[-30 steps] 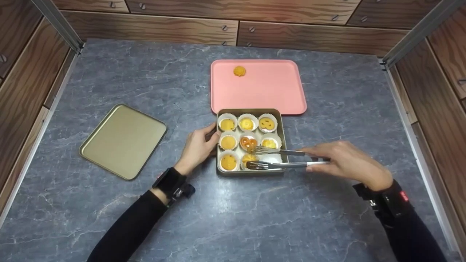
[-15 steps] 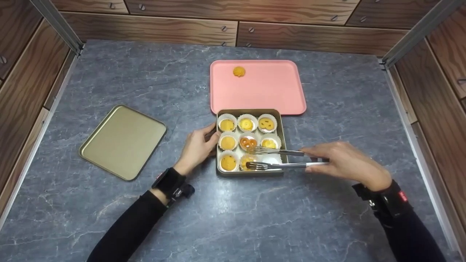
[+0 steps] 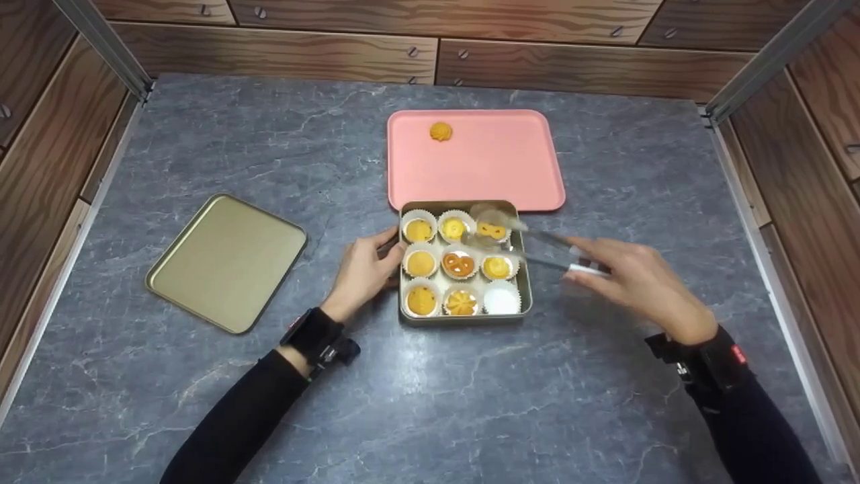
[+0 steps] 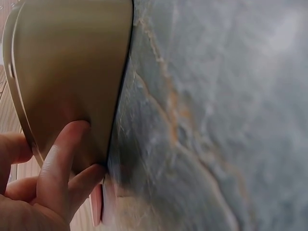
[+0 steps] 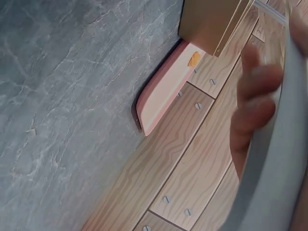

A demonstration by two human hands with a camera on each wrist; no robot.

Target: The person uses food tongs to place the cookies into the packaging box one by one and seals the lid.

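In the head view a gold square tin (image 3: 463,321) holds rows of white paper cups with cookies. Its front right paper cup (image 3: 502,298) has no cookie. My left hand (image 3: 363,269) rests against the tin's left wall; the left wrist view has its fingertips (image 4: 72,132) pressing that wall. With my right hand (image 3: 638,282) I grip metal tongs (image 3: 551,262). Their arms stand apart, and the blurred tips hover over the back right cookie (image 3: 492,232). Whether they touch it I cannot tell. The right wrist view mostly has the tongs' grey handle (image 5: 269,159).
Behind the tin lies a pink tray (image 3: 484,165) with one swirled cookie (image 3: 441,131) on it. A gold lid (image 3: 228,262) lies flat to the left. Wood-patterned panels (image 3: 282,50) border the grey marbled table (image 3: 403,417).
My right hand has moved the tongs away from the front middle cookie toward the back right of the tin. The left hand stays in place against the tin.
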